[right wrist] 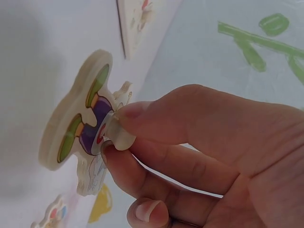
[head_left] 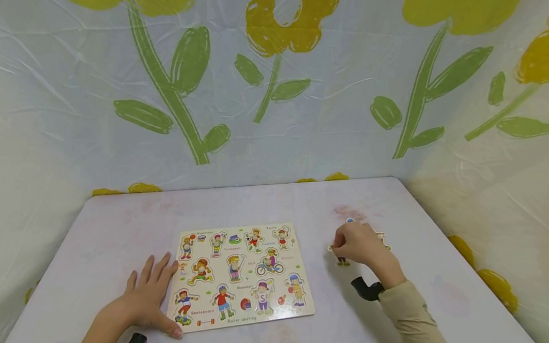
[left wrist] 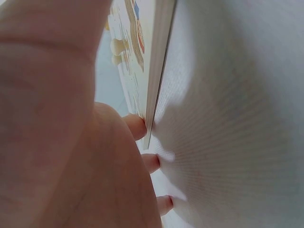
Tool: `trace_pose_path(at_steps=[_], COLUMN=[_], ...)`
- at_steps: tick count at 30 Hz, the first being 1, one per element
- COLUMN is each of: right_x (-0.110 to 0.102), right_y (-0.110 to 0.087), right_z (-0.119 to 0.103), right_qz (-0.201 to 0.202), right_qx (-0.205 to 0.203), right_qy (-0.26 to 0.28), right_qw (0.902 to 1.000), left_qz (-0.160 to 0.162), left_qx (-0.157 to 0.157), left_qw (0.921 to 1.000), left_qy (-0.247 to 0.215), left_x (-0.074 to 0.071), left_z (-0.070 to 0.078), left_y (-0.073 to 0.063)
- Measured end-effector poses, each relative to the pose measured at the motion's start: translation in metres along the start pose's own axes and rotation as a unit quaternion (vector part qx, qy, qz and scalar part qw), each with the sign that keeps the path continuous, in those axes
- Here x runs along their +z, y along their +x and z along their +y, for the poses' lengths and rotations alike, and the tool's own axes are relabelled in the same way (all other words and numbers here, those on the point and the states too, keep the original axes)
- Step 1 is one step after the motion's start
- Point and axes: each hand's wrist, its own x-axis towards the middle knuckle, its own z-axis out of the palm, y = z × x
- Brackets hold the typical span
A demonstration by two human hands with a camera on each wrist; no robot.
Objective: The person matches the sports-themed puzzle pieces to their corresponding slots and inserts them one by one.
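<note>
My right hand (head_left: 362,242) is right of the puzzle board (head_left: 219,278). Its thumb and fingertips pinch the pale knob (right wrist: 122,136) of a wooden puzzle piece (right wrist: 71,140). That piece shows a figure with purple shorts and green shoes, tilted and apart from the table in the right wrist view; the hand covers much of it in the head view. Spread out, my left hand (head_left: 146,297) lies along the board's left edge, thumb at the lower left corner. The board carries several sports figures with knobs.
Beyond the right hand, partly hidden, lies another puzzle piece (head_left: 382,235) on the white table (head_left: 239,207). A flower-printed cloth (head_left: 328,137) hangs behind the table and along its sides. Black bands (head_left: 366,289) sit at both wrists.
</note>
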Motion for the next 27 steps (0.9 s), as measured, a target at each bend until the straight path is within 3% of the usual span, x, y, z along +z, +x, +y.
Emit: trace_pose_path(at_steps=[16,27], right_x=[0.001,0.004], right_y=[0.006,0.012], right_z=[-0.042,-0.075], right_qz=[0.026,0.014], right_qx=[-0.046,-0.085], right_qy=[0.01,0.002], right_qw=[0.9986,0.9963], left_qz=[0.004,0.006], left_qx=[0.002,0.0], left_qw=[0.9999,0.9998], left_qy=[0.013,0.019], left_x=[0.001,0.002], left_z=[-0.001,-0.001], left_y=[0.002,0.002])
